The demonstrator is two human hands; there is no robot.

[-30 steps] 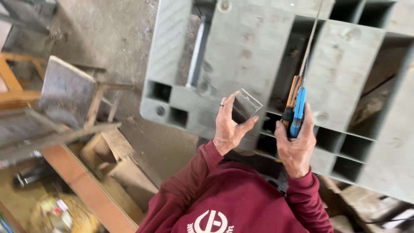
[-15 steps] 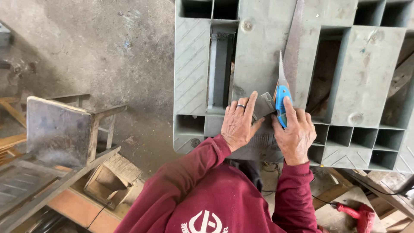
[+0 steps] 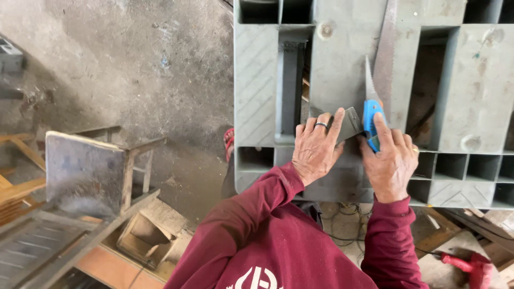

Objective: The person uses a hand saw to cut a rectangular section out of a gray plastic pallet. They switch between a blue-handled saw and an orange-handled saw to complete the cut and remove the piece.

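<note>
Small grey flat piece [image 3: 352,124] lying on grey plastic pallet [image 3: 342,69] — pinned under left hand [image 3: 316,149], fingers spread flat. Blue-handled saw [image 3: 371,109] gripped closed in right hand [image 3: 390,163], blade set at the piece's edge — no cut visible yet, sawing apparently only beginning.

Both hands rest on the pallet [image 3: 342,64], stool [image 3: 85,171] left.

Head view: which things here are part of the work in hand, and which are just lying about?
In hand: left hand pressing small grey plate; right hand gripping blue-handled saw; grey pallet beneath.

Lying about: wooden stool, red tool, wood scraps.
</note>
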